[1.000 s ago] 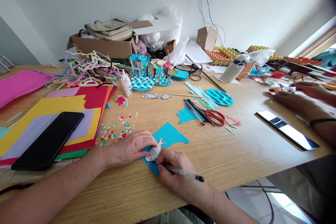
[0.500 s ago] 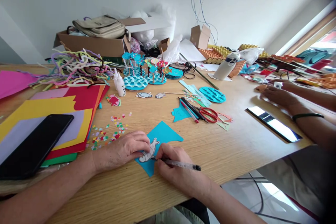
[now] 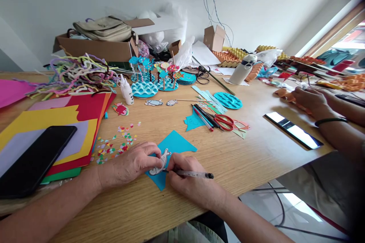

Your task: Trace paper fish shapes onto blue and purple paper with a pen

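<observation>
A white paper fish cutout lies on a piece of blue paper at the table's near middle. My left hand presses the cutout down, its thumb and fingers drawn together over the fish. In my right hand is a black-capped pen, its tip against the blue paper at the fish's lower edge. Beyond them sit red-handled scissors, more pens and a cut blue paper shape.
Coloured paper sheets with a black phone on top lie left, beside scattered confetti. Behind stand glue bottles and blue fish decorations. At right, another person's hands work beyond a shiny dark phone.
The pen has shifted slightly along the fish's edge, and my left fingers have moved a little on the cutout. The other person's hands have moved over orange egg-carton material.
</observation>
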Tool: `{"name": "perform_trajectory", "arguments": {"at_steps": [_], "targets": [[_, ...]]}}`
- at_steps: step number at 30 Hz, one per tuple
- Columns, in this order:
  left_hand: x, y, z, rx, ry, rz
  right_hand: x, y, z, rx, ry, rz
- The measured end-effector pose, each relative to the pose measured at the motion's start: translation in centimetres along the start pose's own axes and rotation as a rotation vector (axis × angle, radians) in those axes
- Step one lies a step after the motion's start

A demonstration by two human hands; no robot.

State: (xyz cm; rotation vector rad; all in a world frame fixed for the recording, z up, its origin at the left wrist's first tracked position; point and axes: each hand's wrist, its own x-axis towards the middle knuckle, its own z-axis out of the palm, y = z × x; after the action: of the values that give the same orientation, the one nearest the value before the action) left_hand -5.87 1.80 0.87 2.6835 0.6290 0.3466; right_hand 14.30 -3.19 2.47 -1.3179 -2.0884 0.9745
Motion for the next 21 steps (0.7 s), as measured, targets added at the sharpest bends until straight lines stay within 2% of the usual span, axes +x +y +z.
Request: {"name": "perform_trajectory", "arguments": {"at_steps": [6,14,21], "targets": [[0.25,0.39,-0.44,0.086,-0.027,0.012,-0.02,0.16,0.15,0.000,0.000,-0.017],[0.33,0.98,-0.41,-0.214,-0.031,0.041,-0.05,-0.08,-0.17,0.008,-0.011,0.017],[0.04,0.89,-0.25,-0.239,-0.053,0.017,-0.20,0.04,-0.32,-0.005,-0.019,0.041]]}}
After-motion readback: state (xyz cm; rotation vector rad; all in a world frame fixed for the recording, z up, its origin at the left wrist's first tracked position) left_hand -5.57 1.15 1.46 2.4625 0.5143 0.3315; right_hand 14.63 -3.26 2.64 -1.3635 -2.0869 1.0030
